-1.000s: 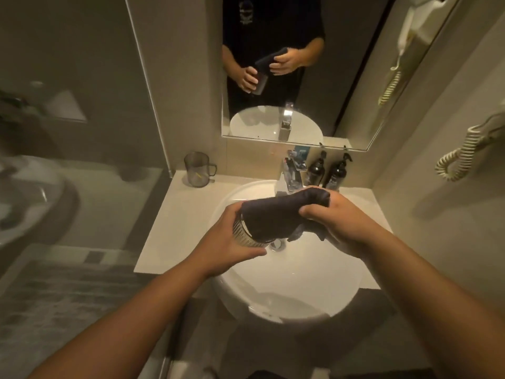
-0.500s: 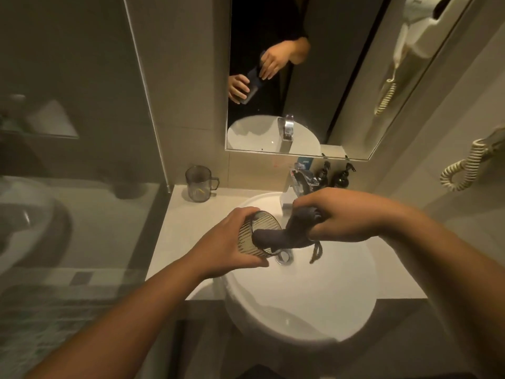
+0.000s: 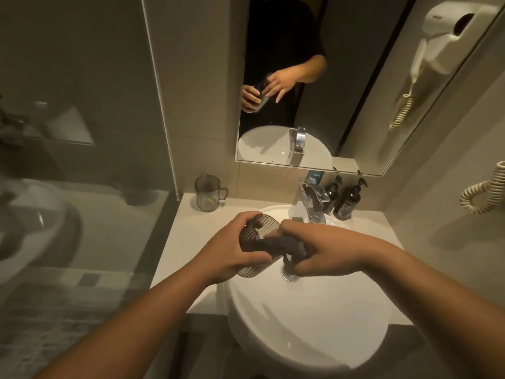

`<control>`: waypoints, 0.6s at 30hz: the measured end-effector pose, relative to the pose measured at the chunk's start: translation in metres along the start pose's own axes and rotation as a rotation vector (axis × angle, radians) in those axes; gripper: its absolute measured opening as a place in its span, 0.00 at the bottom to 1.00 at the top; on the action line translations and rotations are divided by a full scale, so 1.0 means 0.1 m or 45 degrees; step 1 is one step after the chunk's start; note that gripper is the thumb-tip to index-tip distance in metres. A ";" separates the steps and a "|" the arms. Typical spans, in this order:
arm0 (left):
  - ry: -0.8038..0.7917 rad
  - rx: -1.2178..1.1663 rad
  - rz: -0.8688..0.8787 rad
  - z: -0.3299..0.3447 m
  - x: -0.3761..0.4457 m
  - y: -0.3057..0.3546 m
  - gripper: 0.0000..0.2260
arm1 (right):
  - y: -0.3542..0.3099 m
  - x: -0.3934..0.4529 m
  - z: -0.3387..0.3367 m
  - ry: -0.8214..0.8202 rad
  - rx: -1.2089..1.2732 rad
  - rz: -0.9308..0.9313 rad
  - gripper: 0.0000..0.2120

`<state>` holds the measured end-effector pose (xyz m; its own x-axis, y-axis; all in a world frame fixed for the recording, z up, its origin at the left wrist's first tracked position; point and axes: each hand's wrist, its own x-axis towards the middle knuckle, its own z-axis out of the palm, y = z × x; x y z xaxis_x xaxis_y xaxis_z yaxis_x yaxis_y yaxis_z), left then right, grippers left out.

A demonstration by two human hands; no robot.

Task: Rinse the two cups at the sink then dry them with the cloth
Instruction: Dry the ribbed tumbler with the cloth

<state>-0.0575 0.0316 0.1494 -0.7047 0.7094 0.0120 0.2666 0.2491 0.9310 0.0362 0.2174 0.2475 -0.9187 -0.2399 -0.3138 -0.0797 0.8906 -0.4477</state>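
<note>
Ribbed cup [image 3: 255, 243]: gripped by left hand [image 3: 229, 250] over the sink [image 3: 308, 324] rim.
Dark cloth [image 3: 284, 246]: pinched by right hand [image 3: 325, 251], inside cup.
Second cup [image 3: 208, 193]: surface's back edge.

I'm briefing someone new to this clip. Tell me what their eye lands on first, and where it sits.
First, the two hands meeting over the white sink: the left hand grips a ribbed cup tipped on its side, and the right hand pushes a dark cloth into its mouth. Next, the second cup, upright on the counter at the back left. Above the tap, the mirror repeats the hands.
</note>
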 end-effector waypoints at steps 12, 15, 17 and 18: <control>0.080 -1.000 -0.601 0.40 0.28 0.44 0.32 | 0.40 -0.29 0.05 0.507 -0.029 -0.127 0.18; 0.090 -1.099 -0.659 0.50 0.33 0.52 0.28 | 0.46 -0.34 0.04 0.555 -0.094 -0.156 0.19; 0.161 -1.135 -0.625 0.54 0.37 0.56 0.25 | 0.49 -0.34 0.06 0.626 -0.258 -0.171 0.17; 0.185 -1.132 -0.611 0.55 0.39 0.57 0.23 | 0.49 -0.33 0.08 0.666 -0.360 -0.161 0.14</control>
<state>-0.0335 0.1099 0.1824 -0.6973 0.5622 -0.4448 -0.6080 -0.1352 0.7823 0.0659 0.2664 0.2295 -0.9580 -0.1923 0.2126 -0.2340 0.9529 -0.1927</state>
